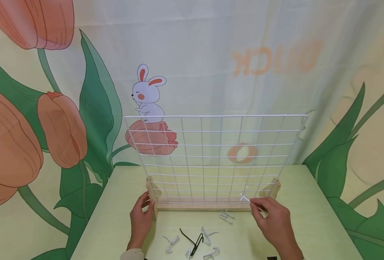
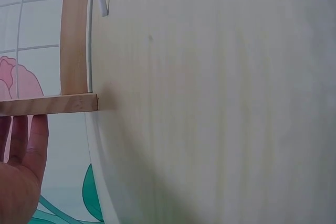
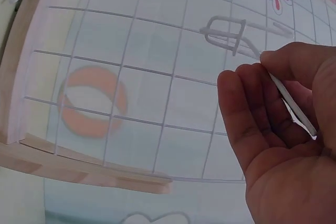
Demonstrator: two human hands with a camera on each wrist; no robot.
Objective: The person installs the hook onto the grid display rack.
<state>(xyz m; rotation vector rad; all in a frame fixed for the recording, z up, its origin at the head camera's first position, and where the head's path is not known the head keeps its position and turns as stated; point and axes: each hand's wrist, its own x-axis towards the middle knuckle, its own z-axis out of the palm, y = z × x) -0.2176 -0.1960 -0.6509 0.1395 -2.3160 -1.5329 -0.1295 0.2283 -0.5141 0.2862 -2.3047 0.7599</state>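
Note:
A white wire grid panel point(image 1: 211, 155) stands upright in a wooden stand point(image 1: 205, 206) on a pale green table point(image 1: 309, 216). My left hand point(image 1: 147, 203) grips the stand's left foot point(image 1: 152, 195), thumb in front and fingers on its outer side; in the left wrist view the fingers point(image 2: 23, 150) lie beside the wooden bar point(image 2: 50, 104). My right hand point(image 1: 254, 205) pinches a white wire hook point(image 1: 245, 196) at the grid's lower right. In the right wrist view the hook point(image 3: 227, 32) is against the grid wires point(image 3: 157, 77), its stem running between thumb and fingers point(image 3: 247, 103).
Loose white hooks point(image 1: 226, 216) point(image 1: 208, 234) point(image 1: 171, 243) and one black hook point(image 1: 192, 241) lie on the table in front of the stand, between my hands. A printed curtain with tulips and a rabbit point(image 1: 148, 94) hangs close behind the table.

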